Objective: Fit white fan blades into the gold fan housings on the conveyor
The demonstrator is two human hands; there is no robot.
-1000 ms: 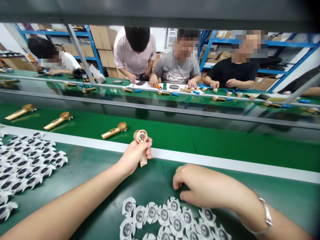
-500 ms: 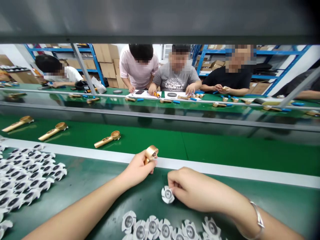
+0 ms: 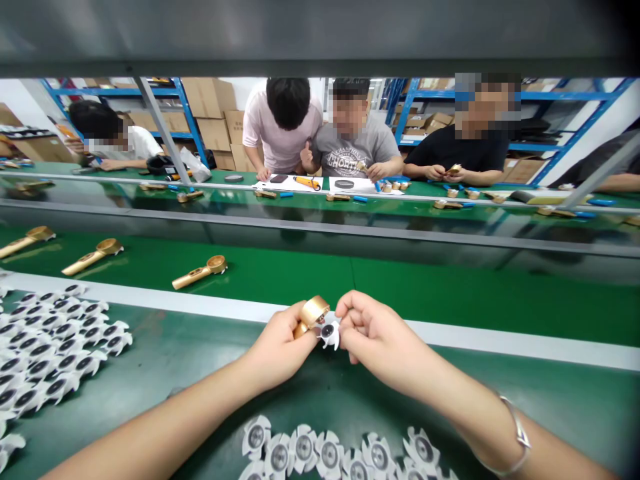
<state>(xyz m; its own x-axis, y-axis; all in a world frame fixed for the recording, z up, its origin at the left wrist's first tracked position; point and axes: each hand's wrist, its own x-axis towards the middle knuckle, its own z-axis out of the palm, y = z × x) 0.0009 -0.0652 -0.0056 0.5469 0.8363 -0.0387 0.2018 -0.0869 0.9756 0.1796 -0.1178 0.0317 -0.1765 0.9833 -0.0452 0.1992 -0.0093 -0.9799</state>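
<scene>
**Seating the white impeller squarely in the gold housing**

Seen from the head camera, the only view, the left hand point(image 3: 280, 347) is closed around a gold handheld housing point(image 3: 313, 313), its round head tilted toward the right hand point(image 3: 373, 333). That hand pinches a small white impeller point(image 3: 329, 333) between thumb and fingertips, right at the open mouth of the head; impeller and housing look to be touching, though whether the hub has met anything inside is hidden by the fingers. Both hands are raised above the near green work surface point(image 3: 200, 373), just short of the white strip point(image 3: 500, 337) that borders the conveyor belt point(image 3: 425, 287).

To do this step well, I judge the left hand should hold the head steady and face-on, so the impeller goes in flat rather than cocked. Pressure belongs on the hub, not on the thin curved blades, which look easy to bend. A light grip near the centre would let the piece find its own seat.

More white impellers lie in a row nearest the person point(image 3: 330, 457) and in a larger spread at the left point(image 3: 55, 347). Three gold housings point(image 3: 197, 272) lie on the belt, well apart. Across the line, other people point(image 3: 350, 143) work at their own bench.
</scene>
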